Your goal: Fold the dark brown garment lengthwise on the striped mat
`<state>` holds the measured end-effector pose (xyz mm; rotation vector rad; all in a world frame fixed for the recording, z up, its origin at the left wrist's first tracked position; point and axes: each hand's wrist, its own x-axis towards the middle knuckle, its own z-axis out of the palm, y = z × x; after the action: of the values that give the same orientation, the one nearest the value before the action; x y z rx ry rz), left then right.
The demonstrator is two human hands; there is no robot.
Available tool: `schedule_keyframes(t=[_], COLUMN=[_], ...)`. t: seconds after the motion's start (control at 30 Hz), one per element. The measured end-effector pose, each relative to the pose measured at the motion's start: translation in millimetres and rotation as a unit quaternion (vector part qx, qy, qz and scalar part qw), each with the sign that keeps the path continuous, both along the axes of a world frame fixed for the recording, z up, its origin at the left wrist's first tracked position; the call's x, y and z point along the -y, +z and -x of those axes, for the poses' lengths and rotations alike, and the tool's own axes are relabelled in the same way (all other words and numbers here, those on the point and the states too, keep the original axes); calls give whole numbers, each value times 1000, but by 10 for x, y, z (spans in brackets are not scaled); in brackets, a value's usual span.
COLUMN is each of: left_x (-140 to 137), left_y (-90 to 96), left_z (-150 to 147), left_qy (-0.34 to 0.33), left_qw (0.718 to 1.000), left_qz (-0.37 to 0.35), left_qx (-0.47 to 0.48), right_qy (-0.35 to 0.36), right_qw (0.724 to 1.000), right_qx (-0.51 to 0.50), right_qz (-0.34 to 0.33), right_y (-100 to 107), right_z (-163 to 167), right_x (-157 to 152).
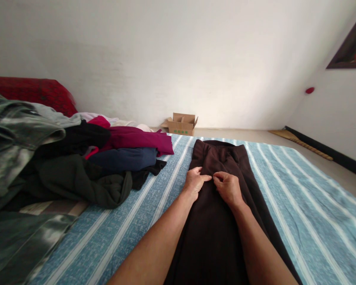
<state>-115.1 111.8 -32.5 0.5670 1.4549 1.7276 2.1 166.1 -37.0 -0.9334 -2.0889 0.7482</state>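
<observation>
Dark brown trousers (210,237) lie lengthwise in front of me, waistband at the far end, with soft creases below it. My left hand (195,181) rests on their upper left part. One of its digits stretches right across the cloth, and another sits apart near the left edge. Close beside it, my right hand (228,187) is closed in a pinch at the cloth, thumb and forefinger together. The fingertips of both hands nearly meet. Whether anything small is in the pinch besides cloth is hidden.
A blue-and-white striped sheet (287,190) covers the bed. On the left lies a heap of clothes, including a dark green garment (86,178), a magenta one (136,138) and a camouflage-like one (14,130). An open cardboard box (182,127) stands beyond the bed by the wall.
</observation>
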Motion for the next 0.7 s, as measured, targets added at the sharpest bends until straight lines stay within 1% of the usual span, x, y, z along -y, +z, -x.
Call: schedule_keyframes(t=[0.1, 0.23, 0.4, 0.5, 0.57, 0.63, 0.7], left_x=[-10, -23, -14, -4, 1, 4, 7], left_y=[-21, -55, -31, -7, 1, 5, 10], left_z=[6, 18, 5, -6, -9, -9, -9], left_qy=[-14, -9, -8, 0, -8, -17, -11], left_qw=[1000, 1000, 1000, 1000, 1000, 1000, 1000], left_qz=[-9, -13, -11, -11, -13, -15, -12], left_qx=[0, -7, -4, -1, 5, 10, 12], right_qy=[-1, -17, -42, -48, -47, -44, -37], right_qw=[999, 994, 989, 990, 993, 997, 999], right_qx=[29, 72, 100, 94, 75, 47, 17], right_qz=[-36, -81, -101, -93, -75, -43, -2], right_y=[22, 29, 11, 6, 7, 11, 20], right_z=[8, 22, 33, 33, 27, 17, 3], right_x=[9, 16, 20, 16, 8, -2, -9])
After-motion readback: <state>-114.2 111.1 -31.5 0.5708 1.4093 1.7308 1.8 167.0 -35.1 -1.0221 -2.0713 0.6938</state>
